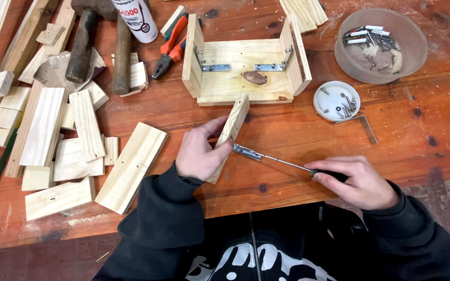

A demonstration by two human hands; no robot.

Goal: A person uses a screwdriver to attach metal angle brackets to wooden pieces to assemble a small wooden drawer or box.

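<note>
Meanwhile left hand (200, 153) steadies plank (232, 132); right hand (358, 182) grips screwdriver (287, 164).

Even, bright overhead light; soft short shadows under my fingers (220, 125). Sharp focus near them, slight wide-angle bending toward frame edges.

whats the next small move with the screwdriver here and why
Probably keep turning the screwdriver while pressing inward. Its tip meets the metal bracket lying against the wood plank, which the left hand holds on edge; the right hand grips the handle.
</note>
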